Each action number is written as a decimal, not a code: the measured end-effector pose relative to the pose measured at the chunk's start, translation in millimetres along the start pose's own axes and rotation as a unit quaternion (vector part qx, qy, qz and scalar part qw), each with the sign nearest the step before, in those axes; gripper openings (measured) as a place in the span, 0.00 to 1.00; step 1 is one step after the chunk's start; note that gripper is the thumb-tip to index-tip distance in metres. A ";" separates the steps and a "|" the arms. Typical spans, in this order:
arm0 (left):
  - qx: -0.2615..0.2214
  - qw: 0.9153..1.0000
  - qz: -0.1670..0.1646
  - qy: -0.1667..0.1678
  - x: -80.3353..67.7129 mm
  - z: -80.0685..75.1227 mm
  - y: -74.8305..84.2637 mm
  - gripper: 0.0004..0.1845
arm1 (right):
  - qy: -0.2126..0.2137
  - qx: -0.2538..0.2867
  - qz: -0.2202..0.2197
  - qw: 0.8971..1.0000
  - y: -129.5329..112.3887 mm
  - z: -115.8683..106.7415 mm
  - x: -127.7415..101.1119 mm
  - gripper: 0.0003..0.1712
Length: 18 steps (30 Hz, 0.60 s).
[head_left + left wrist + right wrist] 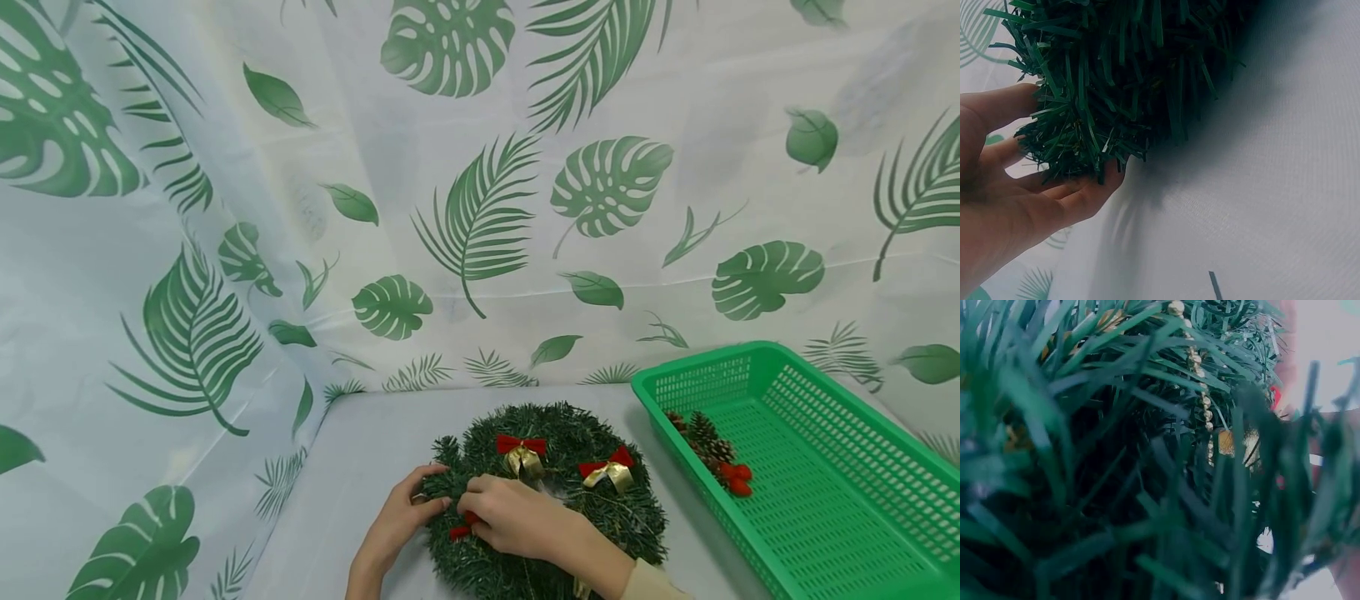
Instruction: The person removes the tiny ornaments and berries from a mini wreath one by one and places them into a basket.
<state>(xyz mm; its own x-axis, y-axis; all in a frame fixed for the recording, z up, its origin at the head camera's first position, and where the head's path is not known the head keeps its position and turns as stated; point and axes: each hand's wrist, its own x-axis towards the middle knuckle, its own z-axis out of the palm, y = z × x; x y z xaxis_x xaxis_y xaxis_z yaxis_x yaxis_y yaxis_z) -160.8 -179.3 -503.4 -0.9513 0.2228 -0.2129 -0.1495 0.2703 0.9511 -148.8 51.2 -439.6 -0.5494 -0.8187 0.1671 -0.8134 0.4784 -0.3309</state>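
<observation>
A green needle wreath [622, 517] lies on the white table, with two red bows with gold bells [521, 450] [611, 468] on its far side. My left hand [438, 492] grips the wreath's left edge, thumb above and fingers under the needles [1116, 75]. Just to its right, my right hand [468, 510] rests on the wreath with fingers curled, pinching a small red bow [459, 531] against the needles. The right wrist view is filled with blurred needles [1116, 456], a gold bead string [1200, 394] and a gold bell [1229, 440].
A green plastic basket [705, 354] stands right of the wreath, holding pine cones [705, 437] and a red bow [735, 477] at its near-left side. Leaf-print sheeting forms the walls behind and to the left. Bare table [367, 450] lies left of the wreath.
</observation>
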 end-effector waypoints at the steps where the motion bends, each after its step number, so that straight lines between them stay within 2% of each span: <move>1: 0.001 1.000 -0.001 0.001 0.1 0.2 -0.1 0.32 | 0.000 -0.005 -0.001 1.000 -0.1 0.5 0.1 0.05; 9: 0.003 1.000 0.000 0.004 0.5 0.7 -1.2 0.32 | -0.002 -0.004 0.002 1.000 -1.2 -0.6 -1.7 0.07; 18: -0.004 1.000 -0.002 0.007 0.5 0.0 -1.5 0.31 | 0.006 0.050 0.000 0.999 -4.6 -3.9 -8.7 0.15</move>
<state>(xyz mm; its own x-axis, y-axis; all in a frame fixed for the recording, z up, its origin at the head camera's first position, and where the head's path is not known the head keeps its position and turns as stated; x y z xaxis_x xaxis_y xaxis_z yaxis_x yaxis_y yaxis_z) -161.1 -179.6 -505.0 -0.9545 0.2074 -0.2143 -0.1562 0.2646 0.9516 -141.1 57.3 -435.9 -0.5527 -0.8144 0.1770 -0.7904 0.4448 -0.4213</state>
